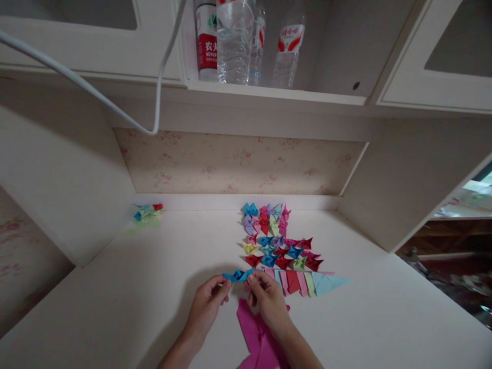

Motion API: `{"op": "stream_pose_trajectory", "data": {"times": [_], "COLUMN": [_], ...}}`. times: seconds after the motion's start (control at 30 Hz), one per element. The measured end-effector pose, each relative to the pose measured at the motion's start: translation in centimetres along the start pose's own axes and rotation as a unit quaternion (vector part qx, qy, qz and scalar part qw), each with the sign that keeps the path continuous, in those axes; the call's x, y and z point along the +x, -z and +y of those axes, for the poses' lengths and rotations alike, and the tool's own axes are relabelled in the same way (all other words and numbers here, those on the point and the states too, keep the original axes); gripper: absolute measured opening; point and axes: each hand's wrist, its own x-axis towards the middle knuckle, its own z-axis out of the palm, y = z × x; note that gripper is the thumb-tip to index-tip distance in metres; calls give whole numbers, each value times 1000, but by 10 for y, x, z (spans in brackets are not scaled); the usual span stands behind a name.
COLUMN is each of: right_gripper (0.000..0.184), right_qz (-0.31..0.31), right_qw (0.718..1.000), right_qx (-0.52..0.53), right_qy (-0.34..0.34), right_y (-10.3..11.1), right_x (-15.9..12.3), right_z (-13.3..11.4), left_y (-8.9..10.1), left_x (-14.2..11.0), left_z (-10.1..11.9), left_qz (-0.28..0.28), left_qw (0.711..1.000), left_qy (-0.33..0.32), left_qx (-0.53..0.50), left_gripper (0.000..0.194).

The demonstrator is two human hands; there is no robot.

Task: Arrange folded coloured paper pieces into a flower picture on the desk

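Note:
A small blue folded-paper piece is stretched between my two hands above the white desk. My left hand pinches its left end between thumb and fingers. At the other end, my right hand grips it the same way. Under my right hand and forearm lies a larger magenta folded paper, partly covered. Just beyond my right hand is an overlapping row of folded paper strips in pink, red, green and light blue. Several finished-looking small origami pieces stand in rows behind it.
A small heap of coloured paper pieces sits at the desk's back left. Overhead, plastic bottles and a red-labelled bottle stand on a cabinet shelf. A white cable hangs in front at upper left. Side panels flank the white desk.

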Motion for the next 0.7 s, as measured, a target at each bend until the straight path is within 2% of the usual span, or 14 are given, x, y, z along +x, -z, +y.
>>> {"op": "stream_pose_trajectory", "data": {"times": [0.2, 0.37, 0.57, 0.7], "right_gripper": [33, 35, 41, 48], "right_qz": [6, 17, 22, 74], "right_qw": [1000, 999, 997, 995], "right_qx": [11, 41, 66, 60], "right_qy": [3, -12, -22, -34], "right_y": [-1, -2, -2, 3], "right_x": [2, 2, 4, -4], "right_z": [3, -1, 2, -7], "left_y": [-1, -2, -2, -1], "left_x": [-2, -6, -4, -6], "left_z": [0, -1, 0, -2], "left_qz": [-2, 5, 24, 39], "left_qw": [1000, 998, 996, 995], "left_qy": [-15, -61, -68, -77], "left_qx": [-9, 24, 59, 49], "left_gripper": [35, 35, 36, 34]}}
